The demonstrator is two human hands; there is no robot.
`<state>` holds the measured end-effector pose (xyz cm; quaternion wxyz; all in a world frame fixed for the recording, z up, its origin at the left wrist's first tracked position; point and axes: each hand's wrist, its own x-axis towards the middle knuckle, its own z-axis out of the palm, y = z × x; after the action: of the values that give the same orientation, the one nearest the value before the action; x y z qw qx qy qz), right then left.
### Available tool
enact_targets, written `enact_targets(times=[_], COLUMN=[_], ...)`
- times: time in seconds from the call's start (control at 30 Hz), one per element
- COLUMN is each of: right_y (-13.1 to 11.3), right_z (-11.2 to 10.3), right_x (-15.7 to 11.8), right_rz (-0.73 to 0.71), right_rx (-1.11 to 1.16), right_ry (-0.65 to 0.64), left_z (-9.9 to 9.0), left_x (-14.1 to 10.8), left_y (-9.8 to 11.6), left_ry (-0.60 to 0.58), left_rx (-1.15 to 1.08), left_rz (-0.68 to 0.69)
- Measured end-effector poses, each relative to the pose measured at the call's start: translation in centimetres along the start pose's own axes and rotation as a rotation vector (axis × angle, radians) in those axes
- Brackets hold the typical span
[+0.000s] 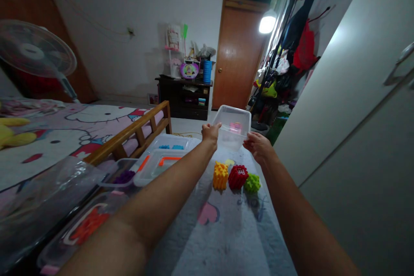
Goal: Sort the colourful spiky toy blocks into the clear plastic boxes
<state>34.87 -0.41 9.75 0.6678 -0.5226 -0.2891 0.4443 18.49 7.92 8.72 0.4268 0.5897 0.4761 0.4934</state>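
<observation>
Hands (210, 133) closed on clear box (230, 116).

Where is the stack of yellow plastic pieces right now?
In the head view, the stack of yellow plastic pieces stands on the table, immediately left of the dark red plastic pieces.

Wooden door (238, 47), white fan (32, 51)
</observation>
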Motion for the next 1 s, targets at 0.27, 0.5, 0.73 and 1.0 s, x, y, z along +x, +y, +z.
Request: enact_targets(times=[0.27,0.5,0.73,1.0], right_y=[-1.9,0.4,3.4,7.4], right_z=[1.4,-3.2,-7.7,-6.9], right_x=[-11.1,-20.2,-25.6,-26.7], right_rz=[-0.1,-0.04,0.039,0.157], right_rx=[0.086,0.088,0.175,-0.028], right_ry=[-0.297,-0.251,-0.108,-0.355], left_z=[-6.2,-11.5,-15.9,-16.1], left_x=[-6.7,-15.0,-23.2,-26.2], left_y=[5.6,5.8,5.0,2.0], left_ry=[0.243,0.149,-0.002,0.012], left_rx=[-0.411,-0.657,-0.544,-0.585], left_rz=[-0.096,-0.154,-0.369,-0.571])
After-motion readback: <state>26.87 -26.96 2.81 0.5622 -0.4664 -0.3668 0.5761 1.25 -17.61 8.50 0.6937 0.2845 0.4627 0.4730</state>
